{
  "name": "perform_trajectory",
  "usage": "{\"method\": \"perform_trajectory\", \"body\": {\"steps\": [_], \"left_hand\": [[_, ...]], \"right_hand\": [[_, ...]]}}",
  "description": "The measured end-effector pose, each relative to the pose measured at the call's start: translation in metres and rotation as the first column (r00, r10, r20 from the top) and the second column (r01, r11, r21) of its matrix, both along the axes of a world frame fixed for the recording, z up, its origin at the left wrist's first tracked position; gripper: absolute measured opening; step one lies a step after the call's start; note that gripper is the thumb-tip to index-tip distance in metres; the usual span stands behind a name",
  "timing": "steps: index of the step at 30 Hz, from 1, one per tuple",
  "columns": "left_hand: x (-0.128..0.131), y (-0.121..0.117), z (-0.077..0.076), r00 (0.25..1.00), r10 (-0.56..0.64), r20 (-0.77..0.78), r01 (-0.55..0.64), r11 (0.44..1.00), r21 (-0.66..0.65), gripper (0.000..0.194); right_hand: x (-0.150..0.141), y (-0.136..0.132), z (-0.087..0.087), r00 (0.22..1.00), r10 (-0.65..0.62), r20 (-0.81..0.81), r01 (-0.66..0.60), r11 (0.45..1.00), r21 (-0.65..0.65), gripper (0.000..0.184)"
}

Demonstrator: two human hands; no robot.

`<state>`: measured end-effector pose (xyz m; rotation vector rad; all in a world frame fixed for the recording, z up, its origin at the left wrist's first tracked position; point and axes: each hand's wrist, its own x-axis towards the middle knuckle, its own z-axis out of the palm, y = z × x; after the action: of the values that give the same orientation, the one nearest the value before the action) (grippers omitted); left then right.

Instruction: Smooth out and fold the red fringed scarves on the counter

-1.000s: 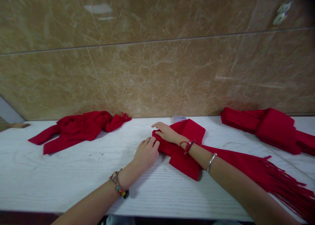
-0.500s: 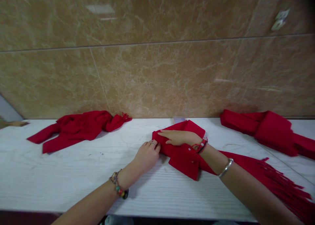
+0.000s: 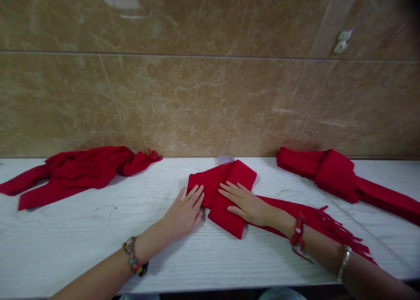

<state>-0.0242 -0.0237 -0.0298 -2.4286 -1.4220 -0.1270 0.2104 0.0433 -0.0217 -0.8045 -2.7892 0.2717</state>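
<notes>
Three red scarves [image 3: 88, 173], one counter [image 3: 78, 243]
On my feed, left hand [image 3: 183, 214] and right hand [image 3: 251, 207] lie flat, fingers extended, on the middle scarf [image 3: 210, 186].

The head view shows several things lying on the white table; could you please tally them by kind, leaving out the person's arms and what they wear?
Red scarves: 3 (left scarf, middle scarf, right scarf)
Small pale item, too unclear to identify: 1
Total: 4

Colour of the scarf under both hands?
The scarf is solid red, no pattern visible; best seen in the head view.
</notes>
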Motion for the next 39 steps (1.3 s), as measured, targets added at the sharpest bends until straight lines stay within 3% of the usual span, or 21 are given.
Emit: {"method": "perform_trajectory", "body": {"steps": [6, 12, 14, 15, 16, 18, 19, 21, 26, 29, 31, 33, 35, 39], "left_hand": [[0.001, 0.001, 0.006, 0.999, -0.050, -0.021, 0.048, 0.995, -0.082, 0.045], [0.000, 0.006, 0.003, 0.994, -0.017, 0.112, 0.017, 1.000, 0.002, 0.038], [-0.006, 0.014, 0.000, 0.969, 0.041, 0.244, -0.048, 0.999, 0.023, 0.037], [-0.010, 0.022, 0.000, 0.946, 0.080, 0.314, -0.093, 0.995, 0.026, 0.039], [-0.014, 0.031, 0.001, 0.903, 0.147, 0.403, -0.158, 0.987, -0.004, 0.041], [-0.023, 0.054, 0.007, 0.779, 0.309, 0.546, -0.287, 0.949, -0.127, 0.046], [-0.026, 0.066, 0.011, 0.664, 0.430, 0.612, -0.342, 0.902, -0.262, 0.046], [-0.031, 0.088, 0.019, 0.554, 0.534, 0.638, -0.356, 0.845, -0.399, 0.046], [-0.033, 0.108, 0.024, 0.485, 0.552, 0.679, -0.220, 0.828, -0.516, 0.038], [-0.030, 0.108, 0.023, 0.340, 0.512, 0.789, -0.137, 0.857, -0.496, 0.045], [-0.024, 0.112, 0.026, 0.251, 0.452, 0.856, -0.169, 0.891, -0.421, 0.043], [-0.016, 0.122, 0.029, 0.255, 0.425, 0.869, -0.250, 0.897, -0.365, 0.037], [-0.008, 0.134, 0.033, 0.281, 0.451, 0.847, -0.274, 0.884, -0.380, 0.032], [0.004, 0.156, 0.039, 0.366, 0.548, 0.752, -0.160, 0.833, -0.529, 0.025]], "right_hand": [[0.005, -0.003, 0.008, 1.000, 0.002, -0.003, -0.003, 0.999, -0.033, 0.055], [0.013, 0.000, 0.008, 0.999, 0.023, -0.033, -0.026, 0.994, -0.103, 0.052], [0.019, 0.015, 0.009, 0.986, -0.052, -0.156, 0.040, 0.996, -0.079, 0.051], [0.023, 0.025, 0.011, 0.962, -0.149, -0.230, 0.135, 0.988, -0.076, 0.049], [0.026, 0.038, 0.014, 0.916, -0.275, -0.293, 0.259, 0.961, -0.095, 0.048], [0.032, 0.064, 0.021, 0.783, -0.527, -0.331, 0.491, 0.850, -0.191, 0.044], [0.034, 0.078, 0.025, 0.726, -0.613, -0.310, 0.563, 0.790, -0.243, 0.041], [0.035, 0.100, 0.030, 0.675, -0.691, -0.257, 0.621, 0.721, -0.308, 0.037], [0.030, 0.126, 0.024, 0.720, -0.669, -0.184, 0.542, 0.708, -0.453, 0.027], [0.039, 0.126, 0.018, 0.774, -0.614, -0.156, 0.437, 0.696, -0.570, 0.017], [0.052, 0.127, 0.018, 0.798, -0.578, -0.173, 0.357, 0.683, -0.637, 0.015], [0.063, 0.130, 0.017, 0.788, -0.563, -0.249, 0.304, 0.707, -0.638, 0.021], [0.068, 0.134, 0.013, 0.731, -0.590, -0.342, 0.364, 0.761, -0.537, 0.024], [0.057, 0.143, -0.001, 0.637, -0.648, -0.417, 0.560, 0.761, -0.327, 0.024]]}}
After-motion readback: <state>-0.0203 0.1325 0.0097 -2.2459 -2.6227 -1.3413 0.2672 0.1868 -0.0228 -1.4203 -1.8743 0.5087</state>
